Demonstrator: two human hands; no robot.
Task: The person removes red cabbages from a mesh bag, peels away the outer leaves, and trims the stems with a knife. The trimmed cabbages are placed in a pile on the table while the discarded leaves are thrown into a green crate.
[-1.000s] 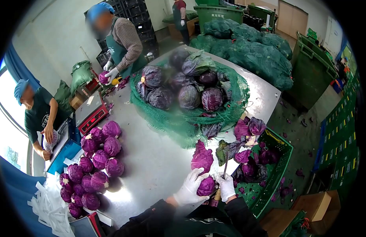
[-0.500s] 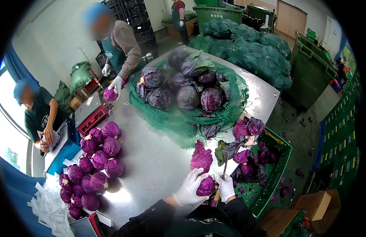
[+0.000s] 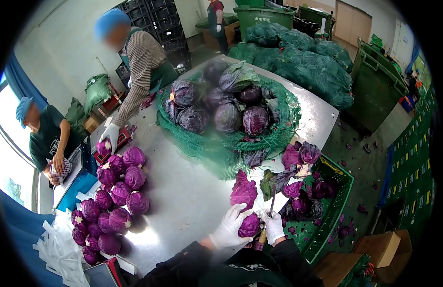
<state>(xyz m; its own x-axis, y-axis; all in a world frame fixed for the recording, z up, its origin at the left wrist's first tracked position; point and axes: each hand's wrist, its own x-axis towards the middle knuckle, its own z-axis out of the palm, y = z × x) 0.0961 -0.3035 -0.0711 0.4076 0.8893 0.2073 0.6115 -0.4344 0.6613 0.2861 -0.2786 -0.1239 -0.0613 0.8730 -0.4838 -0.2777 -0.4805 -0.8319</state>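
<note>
My left hand [image 3: 229, 227], in a white glove, is closed around a small peeled red cabbage [image 3: 249, 225] near the table's front edge. Against the cabbage's right side, my gloved right hand [image 3: 273, 226] grips a knife [image 3: 272, 203]; its dark blade points up and away, and its light handle shows below the fingers. A loose purple cabbage leaf [image 3: 244, 190] lies just beyond my left hand. Darker trimmed leaves [image 3: 275, 180] rest beyond the knife. Farther back, an open green mesh bag [image 3: 202, 144] holds several untrimmed red cabbages [image 3: 227, 118].
Peeled cabbages [image 3: 120, 194] are piled on the metal table [image 3: 178, 210] at left. A green crate [image 3: 343, 184] with leaf scraps stands at right. One co-worker [image 3: 145, 57] reaches over a red scale [image 3: 123, 137]; another [image 3: 51, 134] handles a netted item. Full mesh sacks [image 3: 298, 62] lie behind.
The co-worker across the table has leaned forward and moved a peeled cabbage across to the scale, beside the pile. My hands, cabbage and knife have barely moved.
</note>
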